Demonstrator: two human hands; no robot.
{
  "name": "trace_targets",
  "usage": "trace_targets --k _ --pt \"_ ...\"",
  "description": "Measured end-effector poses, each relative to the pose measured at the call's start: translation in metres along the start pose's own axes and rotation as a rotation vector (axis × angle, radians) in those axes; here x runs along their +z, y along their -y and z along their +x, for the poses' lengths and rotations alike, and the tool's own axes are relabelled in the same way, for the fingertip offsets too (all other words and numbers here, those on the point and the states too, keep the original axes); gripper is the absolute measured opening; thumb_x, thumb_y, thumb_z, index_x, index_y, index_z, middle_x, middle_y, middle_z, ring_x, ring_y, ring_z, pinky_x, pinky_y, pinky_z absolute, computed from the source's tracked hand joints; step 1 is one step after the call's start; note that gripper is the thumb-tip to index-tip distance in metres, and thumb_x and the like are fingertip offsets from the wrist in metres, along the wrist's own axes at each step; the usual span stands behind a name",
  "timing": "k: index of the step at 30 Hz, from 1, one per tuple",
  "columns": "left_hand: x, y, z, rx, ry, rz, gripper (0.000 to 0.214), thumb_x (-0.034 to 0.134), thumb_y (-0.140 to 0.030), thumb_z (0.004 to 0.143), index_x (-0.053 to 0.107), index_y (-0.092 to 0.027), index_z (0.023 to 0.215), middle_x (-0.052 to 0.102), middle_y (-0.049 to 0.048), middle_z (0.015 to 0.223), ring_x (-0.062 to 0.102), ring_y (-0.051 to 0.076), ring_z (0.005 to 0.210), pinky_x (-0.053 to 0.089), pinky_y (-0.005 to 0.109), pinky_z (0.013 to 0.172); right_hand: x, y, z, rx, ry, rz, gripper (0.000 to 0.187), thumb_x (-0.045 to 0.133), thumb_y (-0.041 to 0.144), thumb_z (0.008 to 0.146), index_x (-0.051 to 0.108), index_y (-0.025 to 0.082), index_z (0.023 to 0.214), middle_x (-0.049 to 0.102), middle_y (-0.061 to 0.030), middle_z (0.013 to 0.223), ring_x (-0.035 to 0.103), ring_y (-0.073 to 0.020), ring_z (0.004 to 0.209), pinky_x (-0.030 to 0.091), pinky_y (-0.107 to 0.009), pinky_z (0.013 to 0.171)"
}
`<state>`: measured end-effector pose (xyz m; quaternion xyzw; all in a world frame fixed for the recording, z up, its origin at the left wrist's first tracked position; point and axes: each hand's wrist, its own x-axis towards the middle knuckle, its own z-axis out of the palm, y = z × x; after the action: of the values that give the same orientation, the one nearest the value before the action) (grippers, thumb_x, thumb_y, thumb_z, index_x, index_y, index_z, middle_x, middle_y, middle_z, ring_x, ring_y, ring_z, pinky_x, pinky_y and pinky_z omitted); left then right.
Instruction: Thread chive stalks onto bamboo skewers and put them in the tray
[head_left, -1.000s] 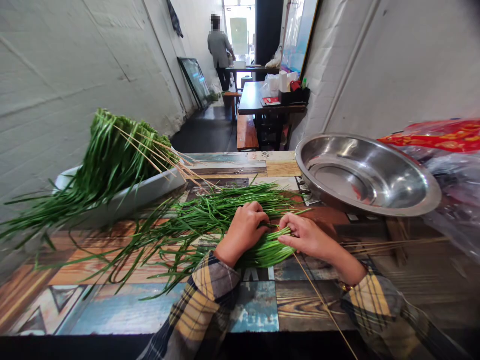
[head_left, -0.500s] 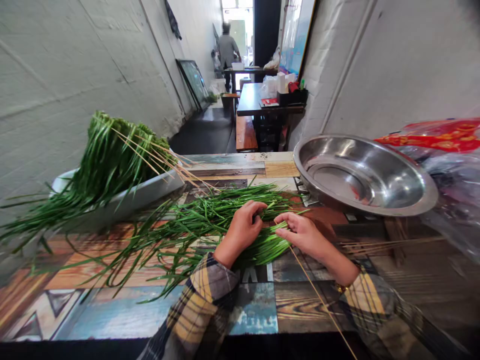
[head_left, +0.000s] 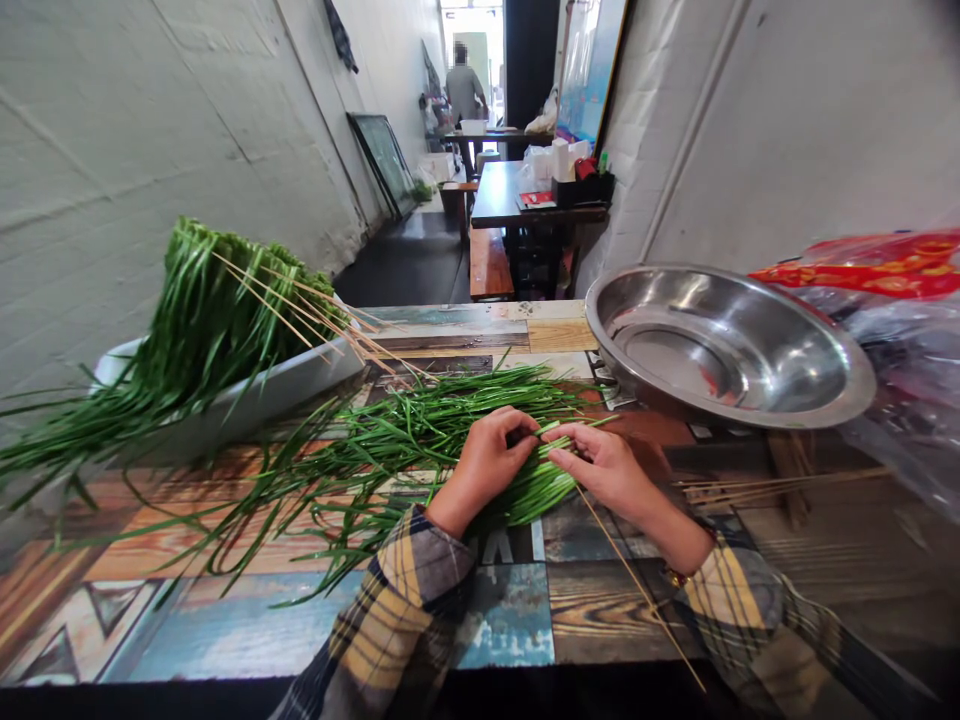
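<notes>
Long green garlic chives [head_left: 435, 410] lie in a loose pile across the table, their pale stem ends to the right. My left hand [head_left: 493, 460] is closed, thumb and forefinger pinching chive stems at the near bunch. Close beside it, almost touching at the fingertips, my right hand [head_left: 607, 470] is closed on a thin bamboo skewer [head_left: 637, 580], which slants down to the right from under the thumb. The skewer's upper end is hidden among fingers and stems. More chive stems [head_left: 536, 495] rest beneath both hands.
A white tray [head_left: 300, 375] at left holds a thick stack of skewered chives [head_left: 225, 290]. A steel basin [head_left: 675, 350] stands at right, with clear plastic bags [head_left: 915, 350] beyond it. Loose skewers [head_left: 780, 485] lie right of my hand. A person [head_left: 465, 90] stands far back.
My left hand has moved slightly right, and the fingertips of both hands have come together. The skewer's lower end has shifted a little up and left. The distant person has moved slightly.
</notes>
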<state>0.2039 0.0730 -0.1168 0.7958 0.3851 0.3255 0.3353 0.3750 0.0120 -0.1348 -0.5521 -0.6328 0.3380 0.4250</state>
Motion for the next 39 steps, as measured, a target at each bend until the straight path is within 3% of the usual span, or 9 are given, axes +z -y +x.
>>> trace_targets --k 9,23,39 --pt "-0.0006 0.0002 -0.0009 0.038 0.001 0.003 0.015 0.055 -0.008 0.078 0.068 -0.014 0.082 0.065 0.0031 0.077 0.058 0.014 0.071 0.043 0.025 0.068 0.0008 -0.0034 0.0 -0.011 -0.006 -0.013 0.024 0.059 0.032 0.083 0.07 0.017 0.098 0.069 -0.0034 0.079 0.054 -0.0142 0.061 0.042 -0.026 0.058" --pt "0.0006 -0.0009 -0.0009 -0.081 -0.008 -0.159 0.006 0.06 -0.009 0.074 0.062 -0.014 0.076 0.057 -0.002 0.066 0.051 0.01 0.061 0.039 0.02 0.059 0.0011 -0.0024 0.0004 -0.005 -0.006 -0.007 0.026 0.059 0.031 0.083 0.069 0.016 0.101 0.072 -0.0056 0.088 0.06 -0.0158 0.069 0.046 -0.027 0.064" --pt "-0.0015 -0.0033 -0.0004 -0.084 -0.014 -0.116 0.007 0.06 -0.012 0.074 0.066 -0.014 0.072 0.064 -0.0005 0.066 0.056 0.011 0.061 0.042 0.021 0.059 0.0002 -0.0036 -0.0004 -0.026 -0.02 -0.087 0.023 0.059 0.031 0.082 0.069 0.017 0.097 0.068 -0.0033 0.078 0.055 -0.015 0.063 0.042 -0.026 0.059"
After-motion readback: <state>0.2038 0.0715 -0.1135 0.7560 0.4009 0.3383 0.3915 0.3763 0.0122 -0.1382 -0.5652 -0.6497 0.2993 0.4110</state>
